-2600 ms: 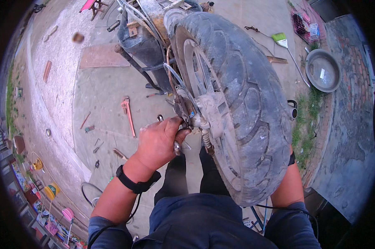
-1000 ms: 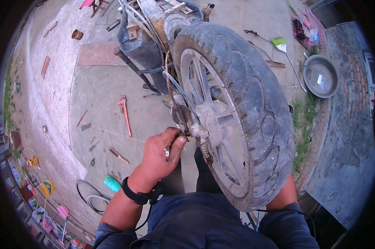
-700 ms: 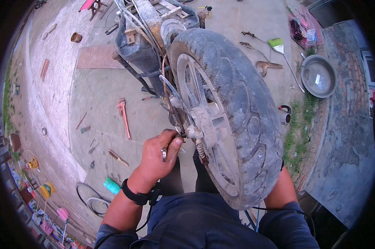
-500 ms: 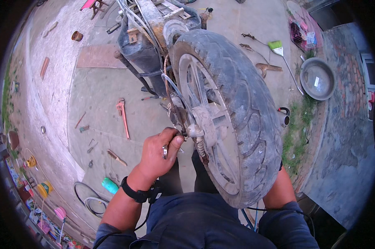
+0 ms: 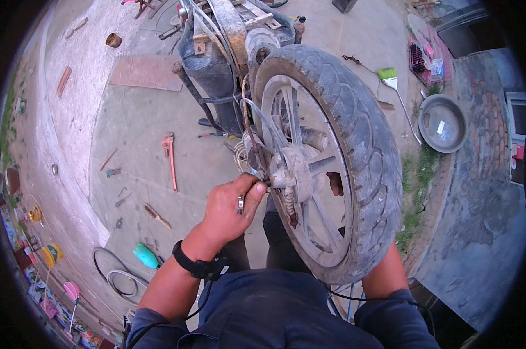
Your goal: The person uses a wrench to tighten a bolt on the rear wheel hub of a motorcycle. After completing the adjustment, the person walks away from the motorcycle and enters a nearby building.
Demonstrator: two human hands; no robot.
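Note:
A muddy scooter wheel [image 5: 367, 168] with a worn black tyre and a grey spoked rim [image 5: 335, 241] stands upright before me, still mounted on the vehicle. My left hand [image 5: 231, 209] is closed, thumb and fingers pinched together beside the hub [image 5: 298, 174]; whatever lies between the fingertips is too small to make out. Just by it are a rusty spring-covered rod [image 5: 291, 209] and a cable [image 5: 254, 107] running up to the frame. Behind the tyre, my right hand [image 5: 335, 184] is mostly hidden; only a few fingers show between the spokes.
On the ground to the left lie a red pipe wrench [image 5: 169, 160], a wooden-handled brush [image 5: 156, 215], a green bottle [image 5: 145, 255] and a coiled hose [image 5: 122, 279]. To the right are a grey basin [image 5: 456, 139], a green broom [image 5: 388, 75] and a brick wall [image 5: 489, 116].
My right fingers now show through the spokes, where they were hidden before. The wheel sits slightly further right in view, with my left hand still pinched beside the hub. The view has shifted slightly.

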